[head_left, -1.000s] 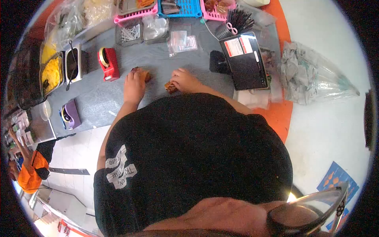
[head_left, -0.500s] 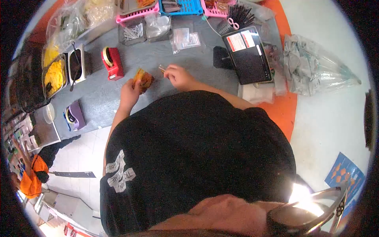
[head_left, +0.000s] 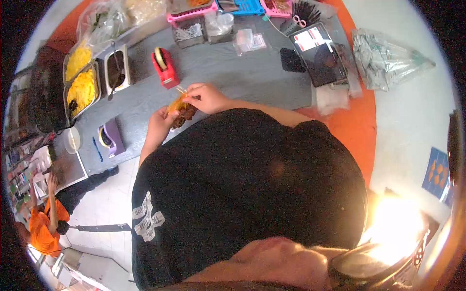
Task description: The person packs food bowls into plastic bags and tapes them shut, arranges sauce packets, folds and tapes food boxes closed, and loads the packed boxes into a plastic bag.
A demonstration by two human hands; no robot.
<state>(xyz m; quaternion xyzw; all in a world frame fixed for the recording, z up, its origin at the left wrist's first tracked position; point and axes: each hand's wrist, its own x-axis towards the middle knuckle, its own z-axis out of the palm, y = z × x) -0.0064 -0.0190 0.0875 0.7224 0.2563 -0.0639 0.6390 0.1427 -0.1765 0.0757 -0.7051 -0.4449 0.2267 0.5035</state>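
Trays (head_left: 127,63) left, tablet (head_left: 331,72) right, tape dispenser (head_left: 168,75) between — baskets (head_left: 192,15) behind, scissors (head_left: 299,21) behind tablet

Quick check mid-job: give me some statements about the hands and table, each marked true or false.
1. Both the left hand and right hand touch the brown-and-orange item. True.
2. The left hand holds the purple tape dispenser. False: it stands on the table, apart from both hands.
3. A blue pen lies beside that dispenser. True.
4. The scissors are beside the pen. False: the pink-handled scissors are by the black straws.
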